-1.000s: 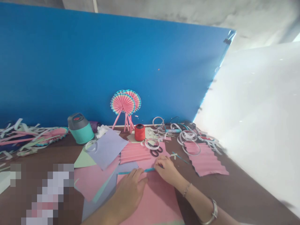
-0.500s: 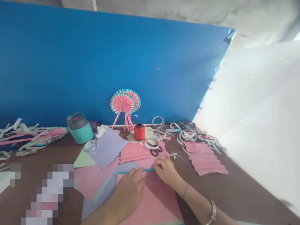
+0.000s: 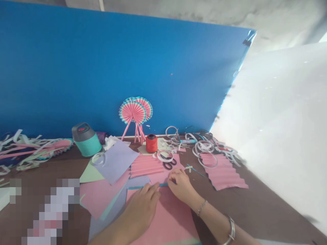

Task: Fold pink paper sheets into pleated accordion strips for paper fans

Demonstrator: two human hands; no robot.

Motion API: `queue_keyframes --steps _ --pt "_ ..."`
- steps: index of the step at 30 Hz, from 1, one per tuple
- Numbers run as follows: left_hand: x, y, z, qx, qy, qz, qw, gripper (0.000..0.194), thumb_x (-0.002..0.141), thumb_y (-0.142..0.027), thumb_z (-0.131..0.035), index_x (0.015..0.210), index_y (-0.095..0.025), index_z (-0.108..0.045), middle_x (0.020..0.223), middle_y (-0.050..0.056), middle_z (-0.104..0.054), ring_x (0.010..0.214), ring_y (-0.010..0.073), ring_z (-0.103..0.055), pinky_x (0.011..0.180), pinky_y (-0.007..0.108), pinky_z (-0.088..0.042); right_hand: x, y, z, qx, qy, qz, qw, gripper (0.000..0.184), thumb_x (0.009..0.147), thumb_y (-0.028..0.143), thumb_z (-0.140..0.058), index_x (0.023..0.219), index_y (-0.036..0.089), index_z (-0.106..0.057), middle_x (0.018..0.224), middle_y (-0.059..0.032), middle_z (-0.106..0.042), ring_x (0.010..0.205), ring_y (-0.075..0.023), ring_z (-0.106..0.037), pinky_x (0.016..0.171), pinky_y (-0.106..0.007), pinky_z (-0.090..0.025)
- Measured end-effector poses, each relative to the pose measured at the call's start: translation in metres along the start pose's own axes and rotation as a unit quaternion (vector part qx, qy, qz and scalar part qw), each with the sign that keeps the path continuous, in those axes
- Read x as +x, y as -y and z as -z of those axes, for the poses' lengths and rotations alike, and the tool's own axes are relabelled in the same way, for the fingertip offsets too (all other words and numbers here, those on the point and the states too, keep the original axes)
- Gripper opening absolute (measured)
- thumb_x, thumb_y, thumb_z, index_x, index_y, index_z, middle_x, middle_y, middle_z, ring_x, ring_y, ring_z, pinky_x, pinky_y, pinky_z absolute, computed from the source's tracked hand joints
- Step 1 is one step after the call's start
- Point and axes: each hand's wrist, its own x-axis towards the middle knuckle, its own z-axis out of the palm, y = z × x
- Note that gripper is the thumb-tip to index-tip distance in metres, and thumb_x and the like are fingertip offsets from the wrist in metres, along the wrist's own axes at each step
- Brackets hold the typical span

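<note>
**Both hands on a thin blue strip**

A blue paper strip lies across a pink sheet at the near centre. The left hand's fingers curl half-closed over it; the right hand's fingertips pinch its far end. Far back, finished-looking pink paper fans stand on sticks, while two pleated pink sheets lie flat.

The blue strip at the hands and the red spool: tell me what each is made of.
The blue strip looks like paper: matt, with no shine, and it may be rolled, though it is too thin here to tell. The red spool looks like tightly wound thread or twine, matt, with fine winding lines; its core is hidden.
</note>
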Motion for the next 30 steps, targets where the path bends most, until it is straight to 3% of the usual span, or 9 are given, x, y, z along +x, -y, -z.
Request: queue_keyframes --steps 19,24,30 --pt "0.0 0.001 -0.007 -0.003 -0.023 -0.004 1.0 0.046 0.086 -0.006 -0.034 0.127 -0.016 -0.051 0.137 0.008 -0.05 0.114 0.025 -0.047 0.096 0.04 -0.041 -0.001 -0.002 -0.001 -0.014 -0.001 0.018 1.0 0.018 0.071 0.007 -0.053 0.056 0.018 -0.054 0.078 -0.0031 -0.062 0.081 -0.0169 -0.053 0.075 -0.027 -0.036" --pt "-0.001 -0.003 -0.001 0.008 -0.021 0.025 0.999 0.043 0.086 -0.006 -0.03 0.121 -0.017 -0.054 0.139 0.01 -0.046 0.117 0.0254 -0.046 0.094 0.041 -0.043 -0.001 -0.002 0.001 -0.007 0.007 0.021 1.0 0.017 0.072 0.008 -0.053 0.058 0.018 -0.055 0.08 -0.0036 -0.062 0.083 -0.0178 -0.052 0.076 -0.028 -0.035" --pt "-0.001 -0.002 0.003 -0.025 -0.011 0.014 1.0 0.046 0.085 -0.006 -0.032 0.125 -0.018 -0.052 0.133 0.007 -0.05 0.11 0.0228 -0.048 0.095 0.038 -0.041 -0.001 -0.003 0.002 -0.013 0.016 0.022 1.0 0.018 0.074 0.01 -0.052 0.058 0.019 -0.056 0.079 -0.0032 -0.062 0.08 -0.0174 -0.052 0.076 -0.029 -0.035"
